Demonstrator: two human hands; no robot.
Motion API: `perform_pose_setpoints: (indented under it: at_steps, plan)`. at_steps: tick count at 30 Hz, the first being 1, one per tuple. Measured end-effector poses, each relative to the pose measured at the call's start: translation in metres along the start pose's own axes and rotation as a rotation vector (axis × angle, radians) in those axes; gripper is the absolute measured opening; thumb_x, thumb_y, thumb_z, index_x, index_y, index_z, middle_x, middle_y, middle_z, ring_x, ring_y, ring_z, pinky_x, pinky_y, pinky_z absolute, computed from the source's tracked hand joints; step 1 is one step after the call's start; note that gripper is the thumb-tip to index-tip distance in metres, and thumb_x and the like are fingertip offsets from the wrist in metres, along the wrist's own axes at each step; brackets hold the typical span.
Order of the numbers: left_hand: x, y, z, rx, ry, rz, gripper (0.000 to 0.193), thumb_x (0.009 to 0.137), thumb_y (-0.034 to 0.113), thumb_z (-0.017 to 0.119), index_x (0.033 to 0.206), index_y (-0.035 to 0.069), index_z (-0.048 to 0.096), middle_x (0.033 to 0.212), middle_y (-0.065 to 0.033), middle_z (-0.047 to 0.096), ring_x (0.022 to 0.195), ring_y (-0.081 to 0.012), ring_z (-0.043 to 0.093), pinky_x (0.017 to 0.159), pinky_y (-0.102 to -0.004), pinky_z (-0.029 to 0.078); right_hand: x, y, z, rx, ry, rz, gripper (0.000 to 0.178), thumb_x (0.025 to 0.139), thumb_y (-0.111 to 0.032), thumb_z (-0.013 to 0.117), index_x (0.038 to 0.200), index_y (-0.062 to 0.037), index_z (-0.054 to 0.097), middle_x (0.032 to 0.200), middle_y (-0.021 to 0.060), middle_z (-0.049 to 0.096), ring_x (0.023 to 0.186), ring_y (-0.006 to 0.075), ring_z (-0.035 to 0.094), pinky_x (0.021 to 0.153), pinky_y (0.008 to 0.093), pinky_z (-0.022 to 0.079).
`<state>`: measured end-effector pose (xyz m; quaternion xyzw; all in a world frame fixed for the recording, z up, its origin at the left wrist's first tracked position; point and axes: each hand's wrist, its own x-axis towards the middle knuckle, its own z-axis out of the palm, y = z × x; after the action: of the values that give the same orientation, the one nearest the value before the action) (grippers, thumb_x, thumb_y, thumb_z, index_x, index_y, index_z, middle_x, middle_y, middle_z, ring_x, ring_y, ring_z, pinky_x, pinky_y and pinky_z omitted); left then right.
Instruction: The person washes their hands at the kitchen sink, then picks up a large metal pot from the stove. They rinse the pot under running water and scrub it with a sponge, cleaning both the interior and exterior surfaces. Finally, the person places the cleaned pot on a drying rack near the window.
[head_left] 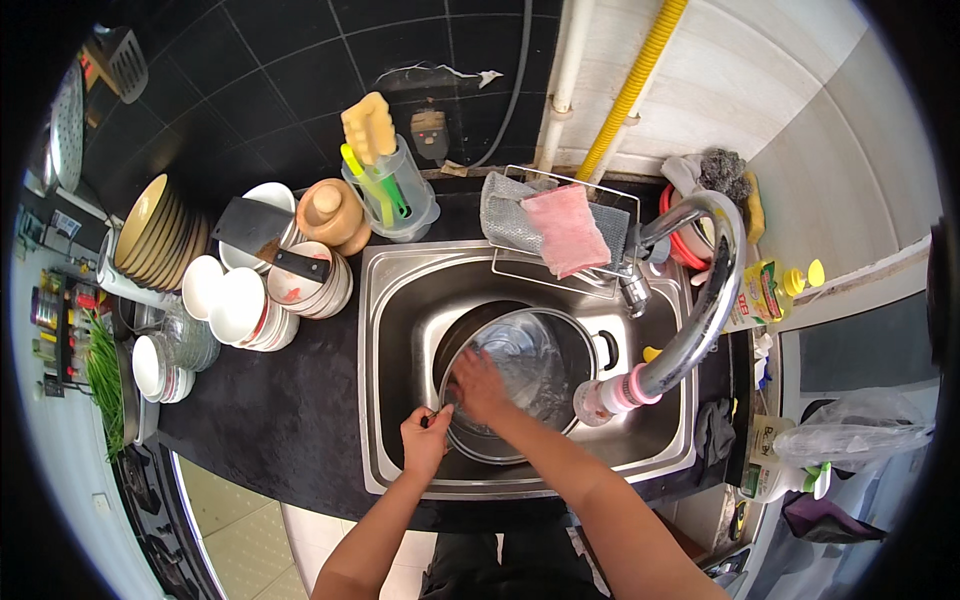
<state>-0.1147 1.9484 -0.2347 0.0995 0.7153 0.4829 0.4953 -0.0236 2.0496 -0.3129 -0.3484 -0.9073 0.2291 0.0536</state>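
Note:
A round metal pot (582, 420) with black side handles sits tilted in the steel sink (380, 300). Clear, shiny water appears to lie in it. My left hand (426, 440) is closed on the pot's near-left handle, which is mostly hidden by my fingers. Inside the pot, my right hand (479, 388) rests near the left wall with its fingers stretched out; I see nothing held in it. The opposite black handle (608, 349) is free. Above the sink's right side curves the chrome faucet (735, 260), with a pink-and-clear nozzle (612, 394) just right of the pot.
A wire rack (510, 262) with a pink cloth (565, 230) hangs over the sink's back edge. Stacked bowls (240, 308), a cleaver (252, 228) and a utensil holder (402, 195) crowd the counter's left and back. A yellow-capped bottle (765, 292) stands at right.

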Motion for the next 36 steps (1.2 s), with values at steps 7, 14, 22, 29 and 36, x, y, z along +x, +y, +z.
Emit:
perform_pose_setpoints:
  at_steps: [7, 14, 22, 29, 36]
  plan:
    - [0.000, -0.004, 0.014, 0.018, 0.036, 0.076, 0.038, 0.078, 0.016, 0.066, 0.058, 0.010, 0.034, 0.045, 0.0040, 0.035, 0.034, -0.0037, 0.030, 0.030, -0.0230, 0.022, 0.010, 0.078, 0.005, -0.396, 0.227, 0.143, 0.058, 0.088, -0.044, 0.033, 0.129, -0.0039, 0.034, 0.127, 0.0118, 0.042, 0.123, 0.0254, 0.033, 0.105, 0.0434, 0.013]
    - [0.014, -0.021, 0.026, 0.128, 0.148, 0.253, 0.035, 0.079, 0.019, 0.066, 0.059, 0.005, 0.040, 0.044, 0.0010, 0.039, 0.033, -0.0062, 0.035, 0.030, -0.0237, 0.027, -0.055, 0.097, 0.011, -0.529, -0.467, 0.422, 0.060, 0.084, -0.048, 0.040, 0.122, -0.0019, 0.044, 0.119, 0.0122, 0.049, 0.118, 0.0226, 0.040, 0.103, 0.0438, 0.018]
    - [0.020, -0.018, 0.028, 0.127, 0.194, 0.223, 0.033, 0.079, 0.021, 0.065, 0.062, 0.004, 0.042, 0.044, 0.0000, 0.040, 0.033, -0.0079, 0.036, 0.030, -0.0252, 0.026, -0.088, 0.056, -0.002, -0.041, -0.727, 0.390, 0.064, 0.077, -0.054, 0.046, 0.118, -0.0051, 0.049, 0.122, 0.0150, 0.047, 0.116, 0.0253, 0.043, 0.102, 0.0492, 0.017]
    - [0.002, 0.003, 0.015, -0.064, 0.153, -0.120, 0.031, 0.080, 0.020, 0.063, 0.065, 0.006, 0.040, 0.046, 0.0026, 0.034, 0.034, -0.0062, 0.031, 0.029, -0.0236, 0.021, -0.066, 0.109, -0.039, -1.072, -0.524, -0.001, 0.049, 0.086, -0.035, 0.034, 0.130, -0.0131, 0.037, 0.135, 0.0015, 0.034, 0.130, 0.0215, 0.019, 0.106, 0.0467, -0.004]
    - [-0.001, 0.014, 0.016, -0.073, 0.132, -0.106, 0.032, 0.080, 0.021, 0.064, 0.064, 0.006, 0.040, 0.047, 0.0013, 0.036, 0.034, -0.0071, 0.032, 0.030, -0.0239, 0.023, -0.035, 0.094, -0.079, -1.234, -0.323, -0.095, 0.052, 0.084, -0.030, 0.038, 0.132, -0.0109, 0.032, 0.138, 0.0033, 0.029, 0.130, 0.0209, 0.017, 0.107, 0.0451, 0.000]
